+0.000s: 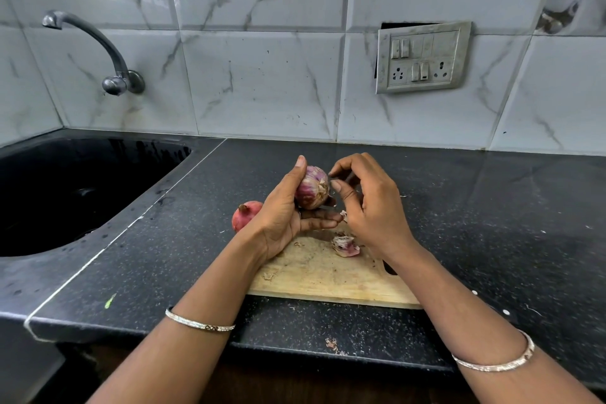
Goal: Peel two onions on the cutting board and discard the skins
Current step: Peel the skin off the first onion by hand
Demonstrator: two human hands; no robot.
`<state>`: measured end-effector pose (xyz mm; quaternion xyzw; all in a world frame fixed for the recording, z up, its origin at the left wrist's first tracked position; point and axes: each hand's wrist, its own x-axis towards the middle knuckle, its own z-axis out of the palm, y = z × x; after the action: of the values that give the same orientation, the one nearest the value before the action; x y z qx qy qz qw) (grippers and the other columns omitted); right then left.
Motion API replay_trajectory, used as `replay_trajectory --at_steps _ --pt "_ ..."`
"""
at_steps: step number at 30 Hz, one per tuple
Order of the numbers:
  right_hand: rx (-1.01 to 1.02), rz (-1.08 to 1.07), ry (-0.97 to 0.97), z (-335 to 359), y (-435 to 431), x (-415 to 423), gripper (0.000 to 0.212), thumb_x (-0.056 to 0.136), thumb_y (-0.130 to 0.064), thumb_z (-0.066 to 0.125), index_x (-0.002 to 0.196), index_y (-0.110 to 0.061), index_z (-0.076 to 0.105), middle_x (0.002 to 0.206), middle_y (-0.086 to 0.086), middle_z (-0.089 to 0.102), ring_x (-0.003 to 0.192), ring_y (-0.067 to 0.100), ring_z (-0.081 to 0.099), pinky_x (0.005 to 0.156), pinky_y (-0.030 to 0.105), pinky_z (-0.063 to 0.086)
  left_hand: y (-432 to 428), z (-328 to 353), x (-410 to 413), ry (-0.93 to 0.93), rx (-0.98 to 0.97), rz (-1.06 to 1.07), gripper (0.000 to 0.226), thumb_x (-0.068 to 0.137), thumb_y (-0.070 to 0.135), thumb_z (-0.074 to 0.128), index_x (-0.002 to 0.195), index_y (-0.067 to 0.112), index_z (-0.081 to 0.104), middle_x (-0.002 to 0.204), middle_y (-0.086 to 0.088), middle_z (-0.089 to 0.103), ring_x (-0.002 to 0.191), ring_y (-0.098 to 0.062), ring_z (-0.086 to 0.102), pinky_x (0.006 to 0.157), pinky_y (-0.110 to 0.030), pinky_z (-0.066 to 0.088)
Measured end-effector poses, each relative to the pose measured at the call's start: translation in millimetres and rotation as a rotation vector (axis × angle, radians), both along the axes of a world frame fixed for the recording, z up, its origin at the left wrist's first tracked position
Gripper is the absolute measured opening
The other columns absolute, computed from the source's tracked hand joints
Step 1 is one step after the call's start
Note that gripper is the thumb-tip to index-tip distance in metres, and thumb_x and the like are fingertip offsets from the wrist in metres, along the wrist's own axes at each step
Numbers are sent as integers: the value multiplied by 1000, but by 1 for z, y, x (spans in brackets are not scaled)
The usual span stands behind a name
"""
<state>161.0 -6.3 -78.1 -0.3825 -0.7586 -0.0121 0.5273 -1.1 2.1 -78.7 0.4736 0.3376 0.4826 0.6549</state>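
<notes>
now — left hand [282, 207] grips onion [310, 190] | right hand [373, 203] pinches skin [324, 186]

Purple-and-white streaked onion [311, 188], tan cutting board [328, 275] — black speckled counter [475, 223], grey-veined white tiles [262, 75].

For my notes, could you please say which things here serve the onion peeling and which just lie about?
Job: held onion, other onion, board, skins, left hand, right hand.
Lying about: tap, sink, socket panel, green scrap.
</notes>
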Motion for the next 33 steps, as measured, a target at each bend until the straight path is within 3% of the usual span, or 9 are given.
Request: replay_trajectory --at_steps 3,6,11,17,22,27,33 --pt "-28 63 -20 1 -1 0 20 93 -10 68 110 -19 66 102 -8 59 92 5 60 78 25 51 -2 1 0 26 34 -14 65 97 65 46 128 9 63 112 -26 68 79 -28 70 72 -39 62" --pt "-36 86 -25 0 1 0 15 91 -8 70 104 -17 69 100 -7 61 91 5 60 79 27 51 -3 1 -1 58 52 -21 59 99 64 45 120 13 67 105 -19 69 74 -27 70 69 -38 61" --pt "-16 78 -58 -1 5 2 12 91 -4 69 96 -14 68 93 -6 59 86 10 59 75 32 50 -4 2 -1 118 68 12 58 99 62 45 110 8 63 84 -12 67 64 -26 66 60 -34 59" --pt "-59 97 -111 -4 5 1 8 94 -5 60 98 -11 62 94 -5 57 87 17 55 75 37 49 -3 1 -1 113 54 65 66 101 61 42 110 1 66 79 -17 66 60 -25 63 58 -34 57" --pt "-104 78 -77 -1 2 2 11 92 -5 62 96 -14 60 92 -8 57 87 12 55 75 30 46 -3 3 -1 81 22 92 68 100 61 41 105 -2 64 77 -18 66 57 -24 62 54 -32 55" --pt "-132 86 -8 3 -6 1 26 82 3 65 100 -15 63 94 -11 62 88 11 60 69 13 42 -6 4 -1 70 13 80 69 100 61 41 106 -4 64 78 -19 65 55 -23 59 54 -32 53" --pt "-101 115 -7 3 0 1 11 92 -16 71 102 -15 68 97 -7 66 91 9 64 80 33 53 -7 5 -2 77 19 53 65 101 59 41 106 0 66 76 -18 63 53 -22 56 49 -29 50"
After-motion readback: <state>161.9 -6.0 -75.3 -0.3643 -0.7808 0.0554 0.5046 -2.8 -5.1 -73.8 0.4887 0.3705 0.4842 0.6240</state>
